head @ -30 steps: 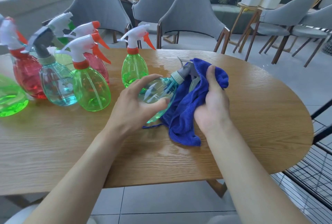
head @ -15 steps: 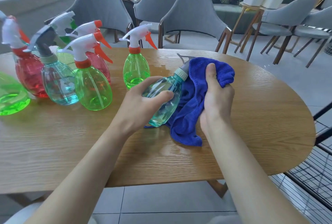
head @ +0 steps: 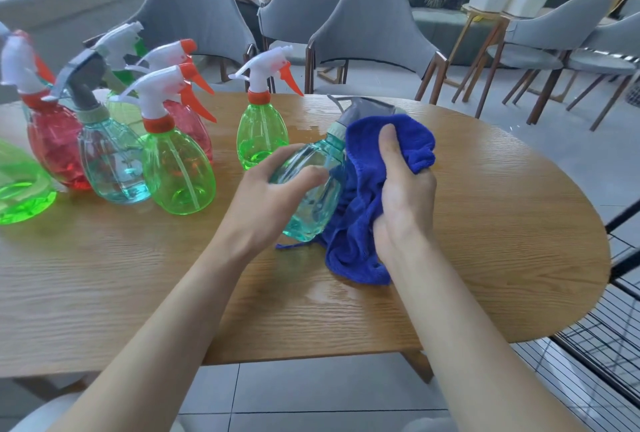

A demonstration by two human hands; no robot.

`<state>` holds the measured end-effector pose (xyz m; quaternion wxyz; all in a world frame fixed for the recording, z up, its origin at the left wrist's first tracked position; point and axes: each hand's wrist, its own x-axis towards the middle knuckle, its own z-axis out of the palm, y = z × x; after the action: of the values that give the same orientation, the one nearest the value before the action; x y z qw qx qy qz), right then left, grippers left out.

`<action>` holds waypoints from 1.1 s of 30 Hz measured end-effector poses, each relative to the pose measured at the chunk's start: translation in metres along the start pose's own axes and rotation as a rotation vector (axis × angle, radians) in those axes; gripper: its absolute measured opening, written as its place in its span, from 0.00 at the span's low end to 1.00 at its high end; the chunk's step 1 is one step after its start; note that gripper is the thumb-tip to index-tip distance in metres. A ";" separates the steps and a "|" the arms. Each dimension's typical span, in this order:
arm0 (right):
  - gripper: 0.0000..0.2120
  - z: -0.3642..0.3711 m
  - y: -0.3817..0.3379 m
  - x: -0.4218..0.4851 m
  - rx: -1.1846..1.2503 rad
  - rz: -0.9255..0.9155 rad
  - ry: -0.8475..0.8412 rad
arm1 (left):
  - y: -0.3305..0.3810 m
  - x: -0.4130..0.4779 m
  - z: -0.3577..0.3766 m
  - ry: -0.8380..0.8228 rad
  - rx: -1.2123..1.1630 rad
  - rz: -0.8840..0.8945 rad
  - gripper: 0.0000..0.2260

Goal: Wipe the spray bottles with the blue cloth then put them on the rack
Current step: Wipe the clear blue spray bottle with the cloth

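— What changed?
— The right hand (head: 403, 189), clutching the blue cloth (head: 353, 234), slid toward 12 o'clock onto the teal spray bottle (head: 313, 211)'s neck; the left hand (head: 273, 199) grips its body over the tabletop (head: 502, 223).
— So?
— Body likely wiped; the rack (head: 609, 334) at 4 o'clock comes later.

two bare forearms run up from the lower edge to the left hand (head: 273, 196) and right hand (head: 405, 196); pale clothing, blurred, at bottom left.

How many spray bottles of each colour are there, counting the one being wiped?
Green spray bottles: 4
Red spray bottles: 2
Teal spray bottles: 2
Total: 8
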<state>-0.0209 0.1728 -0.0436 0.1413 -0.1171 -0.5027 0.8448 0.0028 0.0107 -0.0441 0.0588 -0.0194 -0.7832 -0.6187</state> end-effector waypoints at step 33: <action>0.07 0.011 0.007 -0.015 0.068 0.131 -0.227 | 0.006 -0.002 0.007 -0.008 -0.161 -0.062 0.09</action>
<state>-0.0119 0.1556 -0.0438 0.0318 -0.0485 -0.4779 0.8765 0.0051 0.0194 -0.0401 0.0346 -0.0022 -0.7314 -0.6811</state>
